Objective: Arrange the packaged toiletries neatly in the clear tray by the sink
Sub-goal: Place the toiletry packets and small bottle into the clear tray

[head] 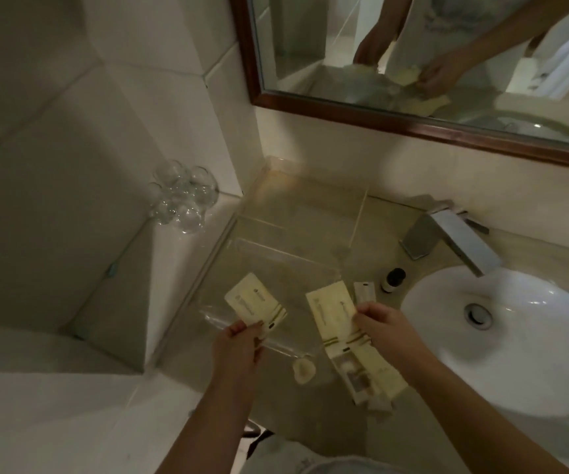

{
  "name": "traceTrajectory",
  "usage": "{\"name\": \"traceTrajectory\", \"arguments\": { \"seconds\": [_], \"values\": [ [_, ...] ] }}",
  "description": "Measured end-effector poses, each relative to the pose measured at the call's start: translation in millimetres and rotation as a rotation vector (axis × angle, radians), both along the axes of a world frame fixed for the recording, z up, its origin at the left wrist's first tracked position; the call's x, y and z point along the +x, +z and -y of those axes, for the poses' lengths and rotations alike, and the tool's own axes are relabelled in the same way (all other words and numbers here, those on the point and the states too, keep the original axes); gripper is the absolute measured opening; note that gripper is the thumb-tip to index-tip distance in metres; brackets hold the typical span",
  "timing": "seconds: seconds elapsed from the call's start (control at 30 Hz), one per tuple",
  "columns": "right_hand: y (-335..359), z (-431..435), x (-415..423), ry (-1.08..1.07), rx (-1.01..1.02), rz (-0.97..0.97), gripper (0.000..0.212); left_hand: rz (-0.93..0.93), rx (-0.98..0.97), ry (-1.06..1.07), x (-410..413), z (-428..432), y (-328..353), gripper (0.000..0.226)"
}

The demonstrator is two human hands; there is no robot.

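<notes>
A clear tray (296, 213) lies on the beige counter left of the sink, with nothing visible in its far part. My left hand (238, 347) pinches a cream toiletry packet (254, 301) by its striped end, over the tray's near left corner. My right hand (384, 331) grips a longer cream packet (332, 311) at the tray's near right corner. Under that hand lie more cream boxes (368, 378) on the counter, one with a clear window. A small white packet (364, 292) pokes out behind the long one.
A white basin (515, 336) with a chrome faucet (454, 234) takes up the right side. A small dark bottle (392, 279) stands between tray and basin. A round cream item (304, 370) lies at the counter's front. A cluster of clear glass balls (184, 196) rests on the tiled ledge at left. A wood-framed mirror (413, 124) hangs behind.
</notes>
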State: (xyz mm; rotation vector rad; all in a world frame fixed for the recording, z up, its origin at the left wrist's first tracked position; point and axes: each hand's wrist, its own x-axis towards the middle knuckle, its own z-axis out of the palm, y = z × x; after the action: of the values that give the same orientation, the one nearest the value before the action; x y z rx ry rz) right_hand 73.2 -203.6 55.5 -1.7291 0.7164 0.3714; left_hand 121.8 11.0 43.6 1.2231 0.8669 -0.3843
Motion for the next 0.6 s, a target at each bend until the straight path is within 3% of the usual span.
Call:
{"name": "traceTrajectory", "arguments": {
  "seconds": [0.2, 0.43, 0.5, 0.6],
  "values": [
    [-1.5, -39.7, 53.0, 0.214, -0.237, 0.019, 0.013, -0.097, -0.128, 0.198, 49.6, -28.1, -29.8, 0.026],
    [-19.7, -63.8, 97.3, 0.617, -0.648, -0.050, 0.023, -0.219, -0.164, -0.112, 57.0, -50.2, -14.4, 0.011],
    [-26.5, -66.4, 101.2, 0.656, -0.673, -0.084, 0.026, -0.127, -0.028, -0.166, 54.6, -64.6, -7.9, 0.011],
    [-34.2, -67.7, 98.7, 0.706, -0.803, -0.058, 0.030, 0.268, 0.450, -0.566, 59.2, -76.2, -7.0, 0.013]
  ]
}}
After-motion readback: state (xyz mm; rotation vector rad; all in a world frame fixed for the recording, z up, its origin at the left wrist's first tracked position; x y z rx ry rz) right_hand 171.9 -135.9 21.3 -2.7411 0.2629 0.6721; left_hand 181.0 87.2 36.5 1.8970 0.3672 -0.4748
